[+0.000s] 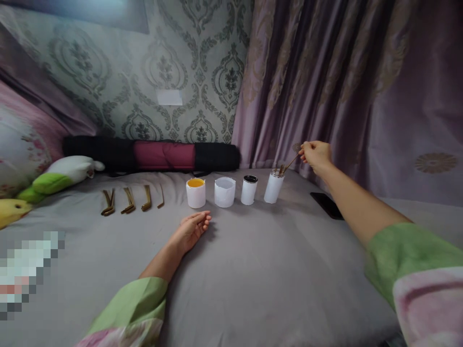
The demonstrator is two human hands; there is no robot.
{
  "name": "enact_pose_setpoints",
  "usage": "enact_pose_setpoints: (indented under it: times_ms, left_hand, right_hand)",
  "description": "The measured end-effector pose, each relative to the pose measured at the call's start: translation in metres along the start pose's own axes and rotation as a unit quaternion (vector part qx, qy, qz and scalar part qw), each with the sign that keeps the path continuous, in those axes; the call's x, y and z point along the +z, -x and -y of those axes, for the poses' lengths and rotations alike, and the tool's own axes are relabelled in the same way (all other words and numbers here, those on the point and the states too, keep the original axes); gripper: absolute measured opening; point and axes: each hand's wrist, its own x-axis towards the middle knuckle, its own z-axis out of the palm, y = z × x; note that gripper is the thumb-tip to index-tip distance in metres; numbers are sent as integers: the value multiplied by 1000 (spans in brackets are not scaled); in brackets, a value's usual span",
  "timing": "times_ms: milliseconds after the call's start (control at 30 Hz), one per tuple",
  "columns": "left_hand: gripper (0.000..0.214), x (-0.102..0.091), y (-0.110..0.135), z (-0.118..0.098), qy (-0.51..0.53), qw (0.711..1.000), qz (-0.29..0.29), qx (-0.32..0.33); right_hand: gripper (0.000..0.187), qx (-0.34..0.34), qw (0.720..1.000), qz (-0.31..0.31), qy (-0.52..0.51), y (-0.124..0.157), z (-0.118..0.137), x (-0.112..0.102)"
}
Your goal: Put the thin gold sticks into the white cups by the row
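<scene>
Brown and thin, the stick [291,161] is pinched in your right hand [317,155], its lower end in the tall white jar [273,189] at the right end of the row toward the bed's far edge. Your left hand [191,230] lies loosely open, palm up, on the grey sheet [260,279] just before the yellow-filled cup [196,193].

— What's worn on the arms?
— Loose, wide sleeves. The left sleeve [126,313] is light green at the cuff and turns to a pale pink and white print higher up.
— And the other?
— The right sleeve [415,260] matches: green at the open end, then a pink patch with white around it. The cloth looks soft and baggy.
— Below the cuffs?
— Bare forearms. The left hand [191,230] and right hand [316,156] are bare too.
</scene>
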Motion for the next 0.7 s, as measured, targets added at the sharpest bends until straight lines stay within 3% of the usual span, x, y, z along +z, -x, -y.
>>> enact_pose_setpoints:
  times_ms: [133,700]
  left_hand:
    - [10,0,0,0,1,1000,-2,-1]
    - [10,0,1,0,6,1000,4,1]
  right_hand:
    - [18,1,998,-19,55,1,-7,8]
    - [16,21,994,49,94,19,-22,25]
